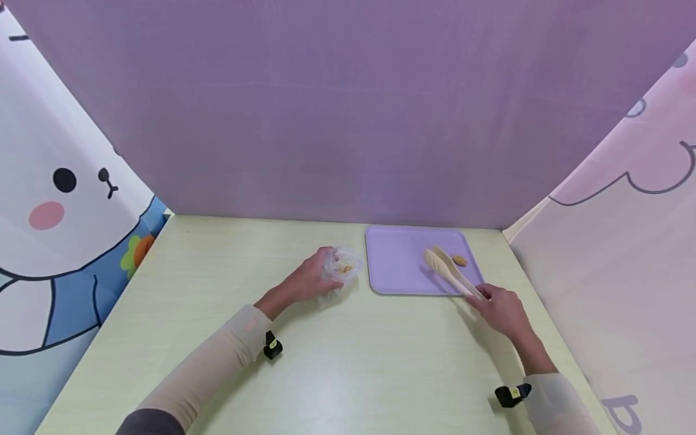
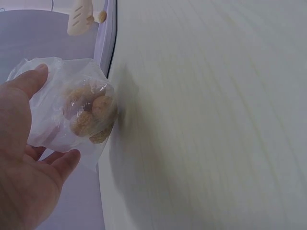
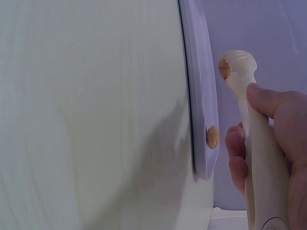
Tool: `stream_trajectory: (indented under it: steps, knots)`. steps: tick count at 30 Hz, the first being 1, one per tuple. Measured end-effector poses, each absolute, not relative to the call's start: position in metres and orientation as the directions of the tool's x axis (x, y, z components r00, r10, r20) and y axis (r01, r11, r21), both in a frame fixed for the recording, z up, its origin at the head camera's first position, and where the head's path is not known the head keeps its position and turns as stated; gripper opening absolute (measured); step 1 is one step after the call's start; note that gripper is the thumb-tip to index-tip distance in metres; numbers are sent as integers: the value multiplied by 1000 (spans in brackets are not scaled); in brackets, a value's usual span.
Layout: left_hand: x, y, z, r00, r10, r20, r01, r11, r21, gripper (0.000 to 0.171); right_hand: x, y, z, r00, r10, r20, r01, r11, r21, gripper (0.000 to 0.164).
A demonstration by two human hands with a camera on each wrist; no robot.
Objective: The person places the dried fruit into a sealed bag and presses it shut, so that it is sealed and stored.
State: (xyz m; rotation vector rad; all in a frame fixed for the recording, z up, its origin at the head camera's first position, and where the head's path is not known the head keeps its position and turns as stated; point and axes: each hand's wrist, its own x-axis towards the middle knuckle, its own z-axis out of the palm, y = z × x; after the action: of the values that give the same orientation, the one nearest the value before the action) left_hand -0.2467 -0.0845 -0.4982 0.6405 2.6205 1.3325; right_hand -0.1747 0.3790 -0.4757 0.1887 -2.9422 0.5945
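Note:
My left hand (image 1: 314,275) holds a clear plastic bag (image 1: 341,266) just left of the lilac tray (image 1: 397,266). Inside the bag sit several tan, rough-shelled nuts (image 2: 84,123), with thumb and fingers on either side of it in the left wrist view. My right hand (image 1: 500,309) grips cream-coloured tongs (image 1: 454,275) by their handles, their heads above the tray. A nut (image 3: 224,68) shows between the tong heads in the right wrist view. Another nut (image 1: 460,260) lies on the tray's right side.
The pale wooden table (image 1: 337,374) reaches back to a purple panel (image 1: 337,121). A cartoon-printed cloth (image 1: 65,241) borders it on the left and a pink printed cloth (image 1: 609,254) on the right.

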Motion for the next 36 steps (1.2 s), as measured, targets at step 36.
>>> stream_trajectory:
  steps: [36]
  knots:
    - [-246, -83, -491, -903, 426, 60, 301, 526, 796, 82, -188, 314, -442, -937, -241, 251, -324, 867, -379, 24]
